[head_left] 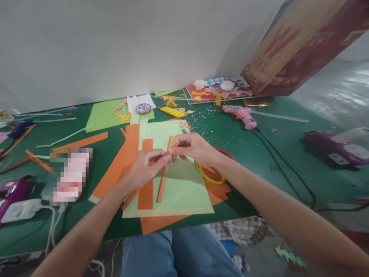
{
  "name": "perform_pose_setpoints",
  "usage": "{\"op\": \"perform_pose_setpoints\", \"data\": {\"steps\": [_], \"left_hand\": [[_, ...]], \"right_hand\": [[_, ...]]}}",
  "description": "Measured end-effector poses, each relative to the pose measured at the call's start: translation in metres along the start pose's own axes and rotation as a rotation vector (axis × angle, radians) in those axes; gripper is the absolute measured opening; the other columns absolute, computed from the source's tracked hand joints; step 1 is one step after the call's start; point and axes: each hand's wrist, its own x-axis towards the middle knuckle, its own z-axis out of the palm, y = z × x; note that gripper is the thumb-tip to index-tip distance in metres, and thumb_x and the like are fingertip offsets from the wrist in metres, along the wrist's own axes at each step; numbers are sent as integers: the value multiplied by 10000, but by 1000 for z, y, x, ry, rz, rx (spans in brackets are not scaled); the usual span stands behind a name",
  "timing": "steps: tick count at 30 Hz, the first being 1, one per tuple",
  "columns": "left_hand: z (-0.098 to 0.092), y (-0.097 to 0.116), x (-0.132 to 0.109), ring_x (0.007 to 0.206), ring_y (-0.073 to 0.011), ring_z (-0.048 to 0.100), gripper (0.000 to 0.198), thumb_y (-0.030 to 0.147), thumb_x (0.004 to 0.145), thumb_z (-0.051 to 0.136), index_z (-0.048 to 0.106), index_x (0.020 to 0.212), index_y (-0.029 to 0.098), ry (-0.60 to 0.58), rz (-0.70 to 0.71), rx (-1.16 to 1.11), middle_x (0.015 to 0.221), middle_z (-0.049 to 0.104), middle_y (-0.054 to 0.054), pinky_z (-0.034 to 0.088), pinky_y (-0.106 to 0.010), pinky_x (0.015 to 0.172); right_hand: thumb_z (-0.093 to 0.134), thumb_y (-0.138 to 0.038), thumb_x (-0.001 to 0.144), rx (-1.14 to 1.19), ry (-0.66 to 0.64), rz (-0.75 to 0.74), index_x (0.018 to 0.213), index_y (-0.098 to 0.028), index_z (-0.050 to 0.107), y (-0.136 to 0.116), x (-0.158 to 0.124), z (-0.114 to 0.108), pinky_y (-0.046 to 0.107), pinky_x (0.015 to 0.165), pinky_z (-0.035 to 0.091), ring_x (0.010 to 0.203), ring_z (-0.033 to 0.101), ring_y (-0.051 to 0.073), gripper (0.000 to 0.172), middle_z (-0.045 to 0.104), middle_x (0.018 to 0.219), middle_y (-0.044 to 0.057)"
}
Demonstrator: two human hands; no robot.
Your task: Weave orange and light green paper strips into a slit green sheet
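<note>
My left hand point(150, 164) and my right hand point(193, 147) meet above a pale green sheet point(190, 192). Between their fingertips is a narrow orange paper strip point(168, 152), pinched by both hands; its held part is small and partly hidden by the fingers. Below them a longer orange strip point(161, 188) lies slanted on the sheet. To its left rests a wider orange strip point(146, 192), partly under my left hand. Larger orange sheets point(115, 175) stick out from beneath the green one. Beside my right wrist are scissors with yellow and red handles point(211, 177), partly covered by the arm.
A pink glue gun point(240, 115) lies at right, its black cable point(284, 165) running to the table edge. A yellow-handled cutter point(173, 111) is behind the sheet. A blurred phone point(72, 175) is at left. Purple power sockets point(336, 148) stand at right. A cardboard box point(291, 46) leans behind.
</note>
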Motion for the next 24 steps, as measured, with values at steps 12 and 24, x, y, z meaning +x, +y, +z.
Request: {"op": "perform_pose_setpoints", "data": {"steps": [12,24], "left_hand": [[-1,-7,2,581,-116,556,303,326,871,467,586,646,163,-33,-4,-65,593,623,5,408,-222,569],[-3,-6,2,622,-125,557,295,315,866,452,563,630,176,-10,-40,-196,588,592,4,417,-237,612]], "right_hand": [[704,-364,697,-43,49,37,588,-132,589,-1,0,-1,195,409,338,467,499,76,280,618,535,16],[654,-310,719,-4,-5,100,709,-147,569,-6,0,-3,186,382,330,492,561,101,185,619,554,5]]}}
